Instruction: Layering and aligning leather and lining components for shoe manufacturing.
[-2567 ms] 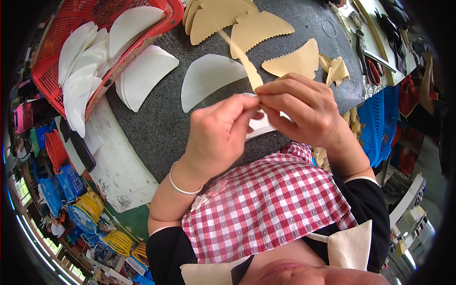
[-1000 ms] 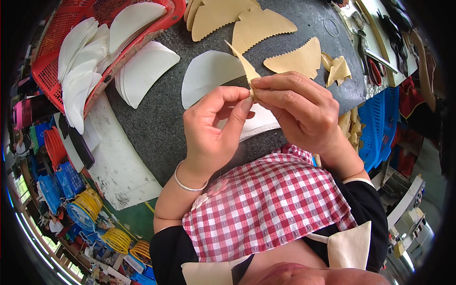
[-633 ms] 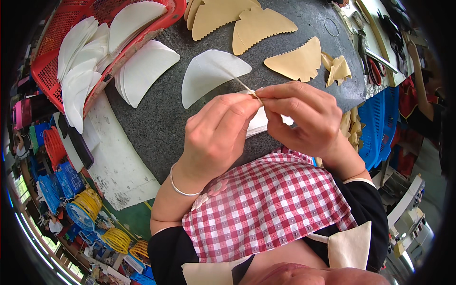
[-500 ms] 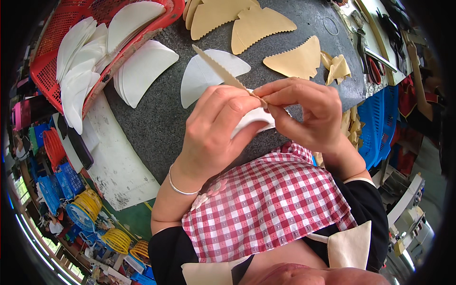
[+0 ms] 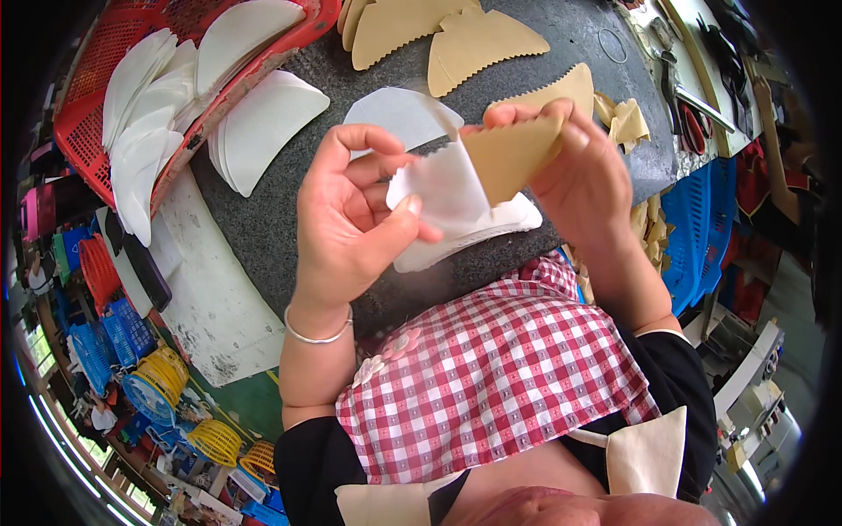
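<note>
In front of me my left hand (image 5: 346, 219) pinches a thin white sheet (image 5: 445, 186) between thumb and fingers. My right hand (image 5: 588, 175) grips a tan piece with a zigzag edge (image 5: 516, 162). The two meet along a line between my hands; I cannot tell whether they are joined there. Just below them lies a stack of curved white pieces (image 5: 456, 250) on the dark tabletop (image 5: 351, 302). A flat white piece (image 5: 399, 114) rests beyond my left fingers. Behind my right fingertips is another zigzag-edged tan piece (image 5: 570, 86), partly hidden.
More tan pieces (image 5: 487, 48) lie at the far side. A red basket (image 5: 83, 131) with white pieces stands at the far left, a white stack (image 5: 267, 131) beside it. Crumpled tan scraps (image 5: 627, 127) and scissors (image 5: 693, 131) are at right, near blue baskets (image 5: 688, 228).
My hands have moved apart. The zigzag-edged piece, held edge-on between my fingertips before, is now spread into a white side at left and a tan side at right.
</note>
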The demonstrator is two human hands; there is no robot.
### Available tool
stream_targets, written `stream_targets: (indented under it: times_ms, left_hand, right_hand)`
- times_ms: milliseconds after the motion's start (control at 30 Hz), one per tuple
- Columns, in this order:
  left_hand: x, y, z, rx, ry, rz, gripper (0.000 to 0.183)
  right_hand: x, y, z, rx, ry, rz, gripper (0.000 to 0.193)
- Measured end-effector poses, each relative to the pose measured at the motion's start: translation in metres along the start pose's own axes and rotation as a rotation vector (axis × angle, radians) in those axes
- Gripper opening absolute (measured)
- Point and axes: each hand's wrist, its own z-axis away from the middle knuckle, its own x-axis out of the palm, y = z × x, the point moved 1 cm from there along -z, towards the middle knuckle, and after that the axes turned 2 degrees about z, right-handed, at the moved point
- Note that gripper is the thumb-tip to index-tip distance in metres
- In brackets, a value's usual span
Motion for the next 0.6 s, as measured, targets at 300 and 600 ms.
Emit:
stream_targets:
  times_ms: [300, 600]
  left_hand:
    - [-0.027, 0.014, 0.005, -0.379, -0.269, -0.110, 0.052]
    - [0.005, 0.000, 0.013, 0.283, 0.008, -0.347, 0.060]
  right_hand:
    - [-0.039, -0.072, 0.005, 0.099, 0.018, 0.100, 0.017]
    - [0.000, -0.065, 0.032, -0.592, 0.060, 1.628, 0.028]
